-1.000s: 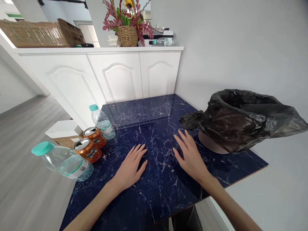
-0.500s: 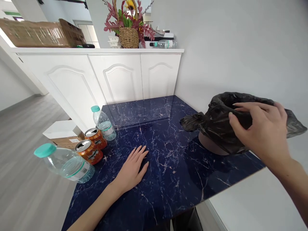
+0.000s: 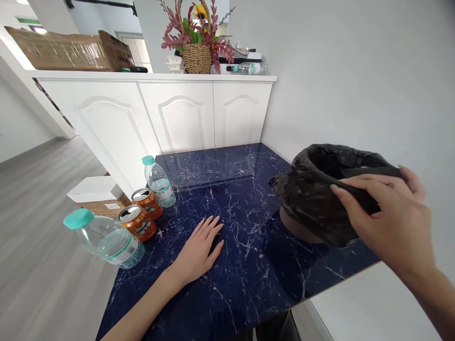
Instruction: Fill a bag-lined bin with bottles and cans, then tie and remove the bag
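Observation:
My left hand [image 3: 199,251] lies flat on the dark blue marble tabletop [image 3: 231,289], fingers stretched out, holding nothing. My right hand [image 3: 387,222] grips the near rim of a small bin lined with a black plastic bag [image 3: 313,194], fingers wrapped over the edge. The bin stands at the table's right side. Left of my left hand stand two orange drink cans [image 3: 140,215] and two clear water bottles with teal caps, one near [image 3: 106,239] and one farther back [image 3: 159,182].
A white sideboard [image 3: 159,113] runs behind the table, carrying a wicker flower basket [image 3: 197,52], a cardboard box [image 3: 71,49] and a lying bottle [image 3: 249,68]. A white wall is on the right. A small white box [image 3: 94,192] sits on the wooden floor at left.
My right hand lifted from the tabletop, moved right and closed over the bin's bag-lined rim. The bin has shifted slightly toward me. My left hand stayed flat.

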`<action>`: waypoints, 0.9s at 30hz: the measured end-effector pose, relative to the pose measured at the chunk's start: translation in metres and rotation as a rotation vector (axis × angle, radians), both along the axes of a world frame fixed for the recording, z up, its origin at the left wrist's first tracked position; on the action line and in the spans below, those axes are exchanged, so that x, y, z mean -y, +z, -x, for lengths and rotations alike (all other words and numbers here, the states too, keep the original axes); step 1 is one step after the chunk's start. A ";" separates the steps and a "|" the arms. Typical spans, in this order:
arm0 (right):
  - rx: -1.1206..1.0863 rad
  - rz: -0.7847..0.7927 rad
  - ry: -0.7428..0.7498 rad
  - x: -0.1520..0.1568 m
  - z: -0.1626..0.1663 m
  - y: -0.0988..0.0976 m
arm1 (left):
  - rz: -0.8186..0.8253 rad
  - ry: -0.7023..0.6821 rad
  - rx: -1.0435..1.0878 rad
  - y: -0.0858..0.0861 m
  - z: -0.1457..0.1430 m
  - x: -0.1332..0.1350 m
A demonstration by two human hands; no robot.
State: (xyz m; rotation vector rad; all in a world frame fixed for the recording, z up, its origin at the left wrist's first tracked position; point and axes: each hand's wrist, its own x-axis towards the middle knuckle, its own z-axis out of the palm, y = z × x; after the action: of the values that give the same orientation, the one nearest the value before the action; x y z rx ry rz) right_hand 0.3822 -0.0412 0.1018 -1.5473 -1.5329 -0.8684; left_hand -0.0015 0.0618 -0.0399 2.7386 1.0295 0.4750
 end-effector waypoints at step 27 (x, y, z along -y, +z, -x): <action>-0.827 0.180 0.750 -0.052 0.084 -0.003 | 0.161 0.321 0.430 0.001 0.003 -0.009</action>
State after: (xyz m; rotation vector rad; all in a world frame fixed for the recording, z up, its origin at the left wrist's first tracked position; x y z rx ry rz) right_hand 0.2980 0.0105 0.0986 -1.0662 -1.3774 0.3186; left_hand -0.0044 0.0708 -0.0385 2.1972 1.3156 0.9343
